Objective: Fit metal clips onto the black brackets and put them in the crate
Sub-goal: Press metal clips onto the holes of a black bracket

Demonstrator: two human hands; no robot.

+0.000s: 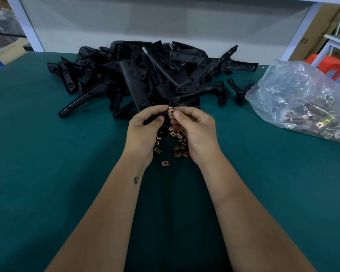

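A big heap of black brackets (145,75) lies across the far middle of the green table (47,173). In front of it my left hand (143,130) grips one black bracket (157,116), mostly hidden by the fingers. My right hand (194,130) pinches a small copper-coloured metal clip (171,111) between thumb and forefinger, right at the end of that bracket. Several loose clips (178,143) lie scattered on the cloth under and between my hands. No crate is in view.
A clear plastic bag of clips (302,103) sits at the right of the table. A white frame and grey panel stand behind the heap. Cardboard boxes and a red stool (326,64) are off the table at the right.
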